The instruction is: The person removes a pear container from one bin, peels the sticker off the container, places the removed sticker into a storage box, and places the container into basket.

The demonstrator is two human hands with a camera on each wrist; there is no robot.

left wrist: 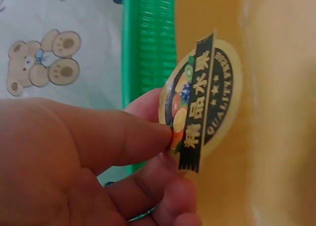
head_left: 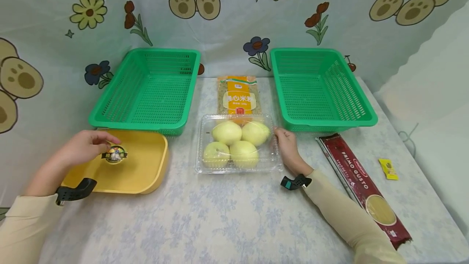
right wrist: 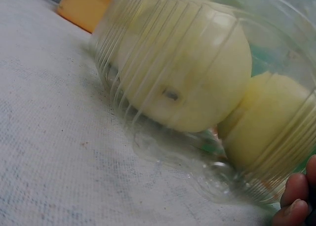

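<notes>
My left hand [head_left: 85, 146] is over the yellow tray [head_left: 146, 182]. Between thumb and finger it pinches an oval fruit sticker [left wrist: 195, 105], black and gold with Chinese characters and "QUALITY". A clear plastic fruit box [head_left: 203, 165] lies near the middle of the table, its lid over several pale yellow-green round fruits [head_left: 243, 154]. At the box's right side, my right hand [head_left: 289, 148] grips the edge. Only its curled fingertips [right wrist: 296, 191] show in the right wrist view, beside the lower rim; the rest of that hand is out of frame there.
Two green baskets, one at the back left [head_left: 179, 127] and one at the back right [head_left: 329, 123], stand against the patterned cloth. A pasta bag [head_left: 239, 97] lies behind the box. To the right are a red spaghetti pack [head_left: 360, 182] and a small yellow packet [head_left: 388, 169].
</notes>
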